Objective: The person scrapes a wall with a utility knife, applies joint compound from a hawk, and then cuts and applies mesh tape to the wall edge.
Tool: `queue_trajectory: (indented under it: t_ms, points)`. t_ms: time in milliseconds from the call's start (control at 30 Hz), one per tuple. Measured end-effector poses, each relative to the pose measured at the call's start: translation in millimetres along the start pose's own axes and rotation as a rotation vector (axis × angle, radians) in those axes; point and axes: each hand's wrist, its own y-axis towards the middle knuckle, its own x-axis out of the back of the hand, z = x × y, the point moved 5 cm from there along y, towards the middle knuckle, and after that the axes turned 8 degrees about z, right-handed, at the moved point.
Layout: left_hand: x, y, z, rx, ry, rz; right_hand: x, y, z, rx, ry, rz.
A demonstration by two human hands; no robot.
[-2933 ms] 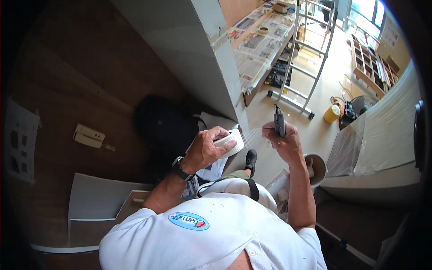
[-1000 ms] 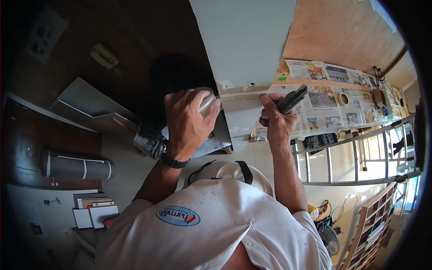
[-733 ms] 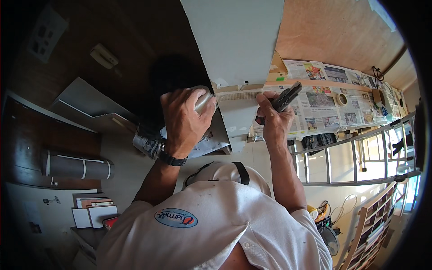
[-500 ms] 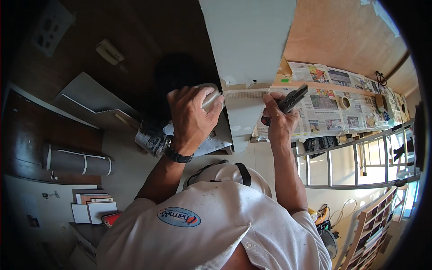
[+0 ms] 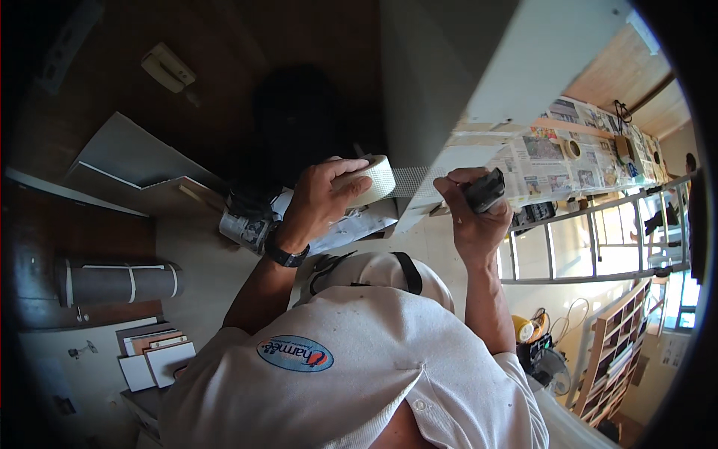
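My left hand [image 5: 315,206] is wrapped round a roll of pale mesh joint tape [image 5: 380,179], thumb on its side. A strip of the mesh [image 5: 416,181] runs rightward off the roll, across the corner of a white column [image 5: 516,90], toward my right fingertips. My right hand [image 5: 477,232] grips a dark utility knife [image 5: 486,191] against the palm; its thumb and forefinger are close to the strip's end. Whether they pinch the mesh is hard to see. No blade shows.
Newspaper [image 5: 535,161] covers a long ledge at right, with a tape roll [image 5: 572,149] on it. Below lies a metal ladder [image 5: 572,280]. A wooden rack [image 5: 613,359] and yellow tool [image 5: 523,328] are lower right. Grey boards [image 5: 120,153] lean at left, above a rolled mat [image 5: 120,282].
My view has turned, so the column's dark side now shows. The tape roll has tilted to show its mesh face, and a strip spans between my hands. The knife has turned in my right hand.
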Motion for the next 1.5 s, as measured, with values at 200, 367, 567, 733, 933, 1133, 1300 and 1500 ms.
queue_trajectory:
  t_ms: [200, 367, 567, 733, 933, 1133, 1300, 1500]
  points:
    - [57.3, -32.6, 75.9, 0.152, -0.500, 0.151, -91.4, -10.4, -1.8, -0.108, -0.011, -0.060]
    - [112.4, -56.7, 109.2, 0.173, -0.556, 0.141, -151.8, -39.3, -4.0, -0.354, -0.020, 0.005]
    - [159.8, -71.3, 125.4, 0.135, -0.522, 0.076, -186.6, -102.6, -25.0, -0.524, 0.540, -0.043]
    - [164.9, -66.9, 129.4, 0.127, -0.560, 0.075, -188.3, -131.6, -20.3, -0.530, 0.574, -0.092]
    - [147.0, -50.9, 99.2, 0.054, -0.538, 0.165, -176.0, -133.9, -1.9, -0.639, 0.425, -0.186]
    - [123.3, -37.1, 73.6, -0.021, -0.541, 0.237, -164.5, -127.5, -0.4, -0.583, 0.308, -0.089]
    - [109.7, -32.0, 63.1, -0.042, -0.523, 0.236, -166.2, -117.7, 17.9, -0.452, 0.218, -0.030]
    - [102.4, -32.8, 54.2, -0.025, -0.525, 0.242, -153.0, -120.0, 33.8, -0.312, -0.167, -0.028]
